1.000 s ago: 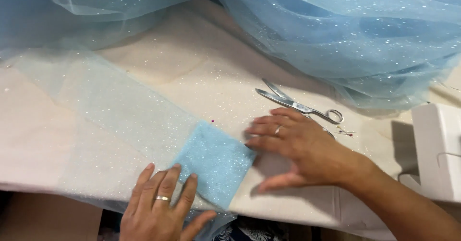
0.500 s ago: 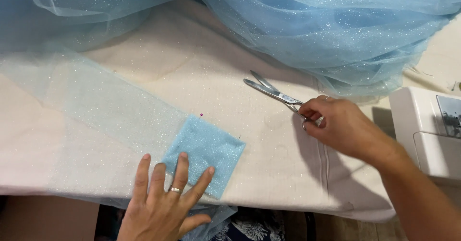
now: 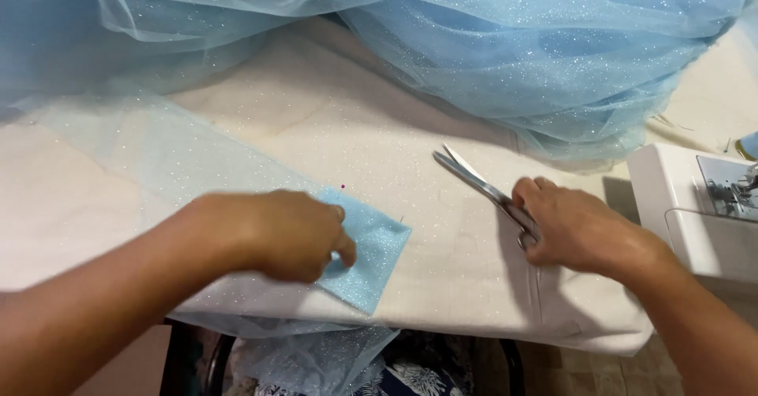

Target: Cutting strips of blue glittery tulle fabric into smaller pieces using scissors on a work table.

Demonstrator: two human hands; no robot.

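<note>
Worktop: a worktop [image 3: 332,127] under a cream cloth that hangs a little over the near edge, its bare middle lightly creased.
Room: below the near edge, a dark gap with a patterned dark fabric [image 3: 410,376] and a bit of wood-look floor at the right.
Big fabric: a heap of pale blue glitter tulle [image 3: 505,41] piled across the far side, spilling toward the right.
Strip: a sheer tulle strip [image 3: 150,151] lies flat from the far left toward the near edge, its end dropping over it.
Folded piece: a small folded tulle patch [image 3: 371,258], denser blue, sits near the front edge at the strip's end; a red-headed pin [image 3: 342,185] stands at its far corner.
Left hand: the left hand [image 3: 284,234] rests on the patch, fingers curled together, thumb and forefinger pinching the patch.
Right hand: the right hand [image 3: 580,230] is closed over the handles of the steel scissors [image 3: 474,179], whose blades lie slightly apart on the cloth, pointing away to the left.
Machine: a white sewing machine [image 3: 695,206] stands at the right edge, just beside the right hand.
</note>
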